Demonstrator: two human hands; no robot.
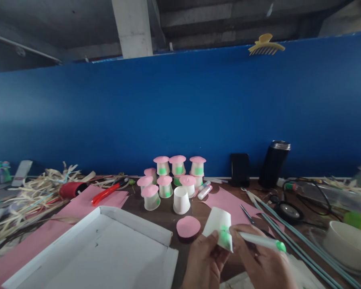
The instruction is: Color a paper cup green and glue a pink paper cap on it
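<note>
My left hand (203, 261) is closed round a white paper cup (218, 224), held tilted above the table edge. My right hand (258, 263) pinches a white marker with a green end (263, 241), its tip touching a green patch on the cup's side. Just left of the cup lies a pink paper disc (188, 226). Behind it stands a plain upturned white cup (181, 200) and a cluster of several upturned cups with pink tops and green patches (173, 176).
A white shallow box lid (102, 249) sits at front left on pink sheets (78, 206). Straw strips (33, 192), a red-handled cutter (106, 194), glue sticks (205, 192), scissors (248, 214), grey rods (289, 233), a black flask (273, 163) and a white bowl (347, 245) surround them.
</note>
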